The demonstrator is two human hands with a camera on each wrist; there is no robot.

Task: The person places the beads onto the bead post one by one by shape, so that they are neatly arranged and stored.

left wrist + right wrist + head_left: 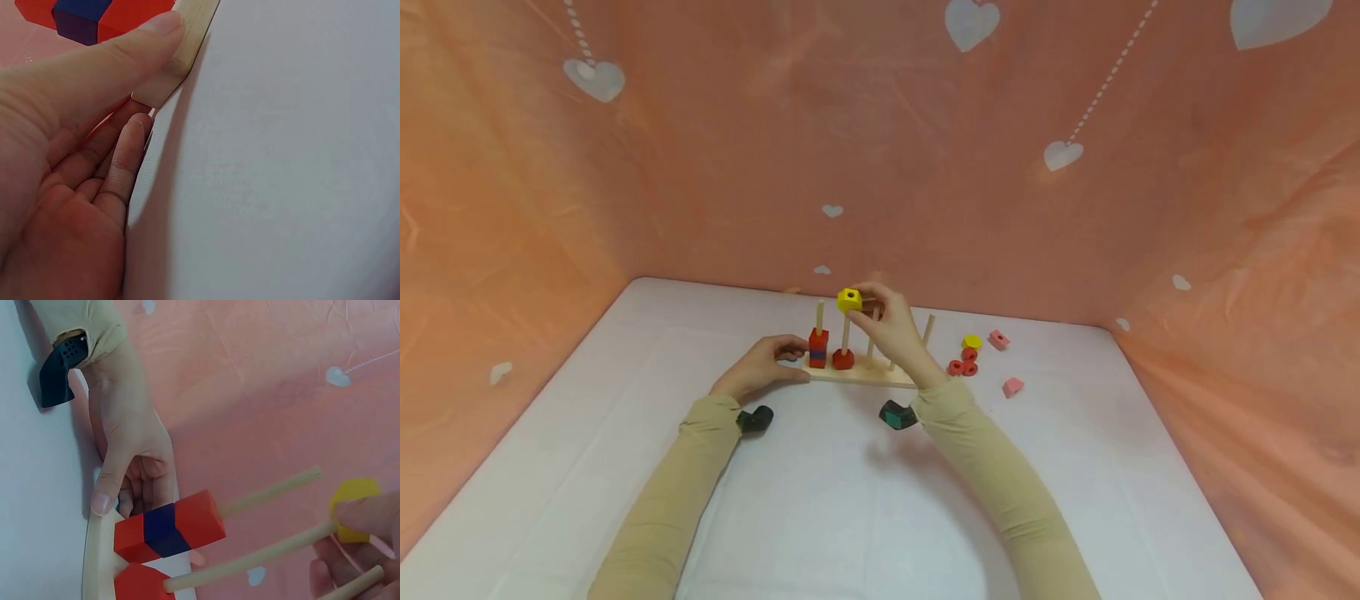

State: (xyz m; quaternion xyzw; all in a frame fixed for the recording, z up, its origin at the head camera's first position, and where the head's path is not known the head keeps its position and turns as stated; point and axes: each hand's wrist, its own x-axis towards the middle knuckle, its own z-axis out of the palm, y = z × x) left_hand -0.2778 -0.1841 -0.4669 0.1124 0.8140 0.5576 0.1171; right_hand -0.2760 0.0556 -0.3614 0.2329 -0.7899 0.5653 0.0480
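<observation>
Now the right hand [889,323] has a yellow block [849,301] pinched at the tip of a peg [846,335], whether threaded yet I can't tell! Straight below that pinch, a red block [842,360] sits low. Over to its left, the left hand [762,367] grips the base [861,377] by its end, beside a red-and-blue stack [817,353]; right of the pinch lie red rings [955,367].

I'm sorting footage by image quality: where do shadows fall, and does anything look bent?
Head view: a soft shadow lies on the white table beside the right sleeve; left wrist view: a shadow band runs along the tabletop by the left hand and wooden base; right wrist view: the middle peg looks slightly bowed, probably lens distortion.
</observation>
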